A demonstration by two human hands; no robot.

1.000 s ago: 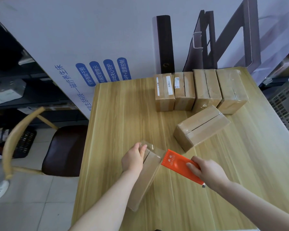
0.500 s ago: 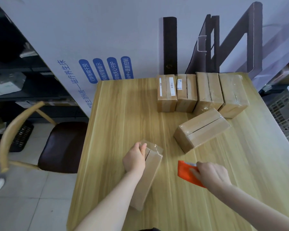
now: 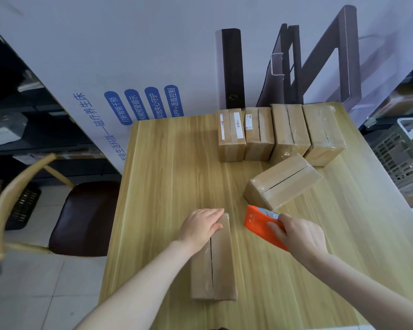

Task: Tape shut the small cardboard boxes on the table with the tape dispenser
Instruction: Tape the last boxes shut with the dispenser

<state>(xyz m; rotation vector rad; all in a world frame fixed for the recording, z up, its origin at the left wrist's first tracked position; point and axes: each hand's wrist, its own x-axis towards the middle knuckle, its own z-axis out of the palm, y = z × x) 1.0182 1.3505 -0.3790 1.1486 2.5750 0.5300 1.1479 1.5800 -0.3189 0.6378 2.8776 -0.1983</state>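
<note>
Head view. On the wooden table, near middle: box lying lengthwise, seam up, glossy tape over the seam. Left hand flat on its far end, palm down, fingers straight and together, pressing the top.

Just right of that box: orange tape dispenser, tilted, far end low over the table top; touching or not, cannot tell. Right hand wrapped round the dispenser's near part, fingers curled over it. Narrow strip of bare table between dispenser and the box under the left hand.

Further right and beyond: second box set at an angle, taped along its seam, near the dispenser's far tip.

At the far edge: row of four boxes, side by side; white labels on the two left ones.

Left of the table: chair, dark seat, curved wooden back. Behind the table: big white carton with blue printing. Far right: grey basket.
</note>
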